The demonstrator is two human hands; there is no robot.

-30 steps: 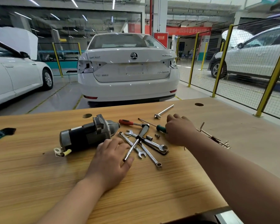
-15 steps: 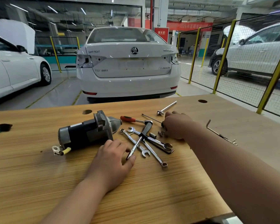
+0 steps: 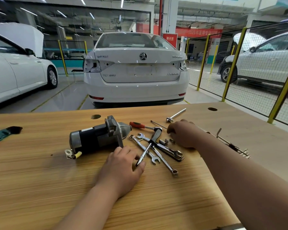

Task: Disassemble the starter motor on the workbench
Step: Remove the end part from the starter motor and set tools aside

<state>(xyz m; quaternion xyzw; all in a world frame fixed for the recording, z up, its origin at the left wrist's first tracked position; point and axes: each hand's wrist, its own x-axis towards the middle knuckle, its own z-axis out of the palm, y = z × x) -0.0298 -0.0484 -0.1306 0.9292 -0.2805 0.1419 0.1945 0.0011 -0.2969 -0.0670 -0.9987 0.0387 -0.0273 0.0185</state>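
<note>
Two hands barely shift: left hand (image 3: 121, 166) lies flat beside the black-and-silver starter motor (image 3: 96, 138); right hand (image 3: 183, 135) now curls over small loose silver bolts (image 3: 167, 141), grip unclear; disassembly seemingly unstarted

One wide-angle camera, worn on the person's head, gives the only view. It looks forward and somewhat down across the workbench (image 3: 40, 188) from close over its near edge, so the left forearm (image 3: 90, 205) and right forearm (image 3: 239, 180) enter from the bottom of the frame. It faces the rear of a white car (image 3: 136, 72) beyond the far edge (straight lines bow near the frame's sides).
</note>
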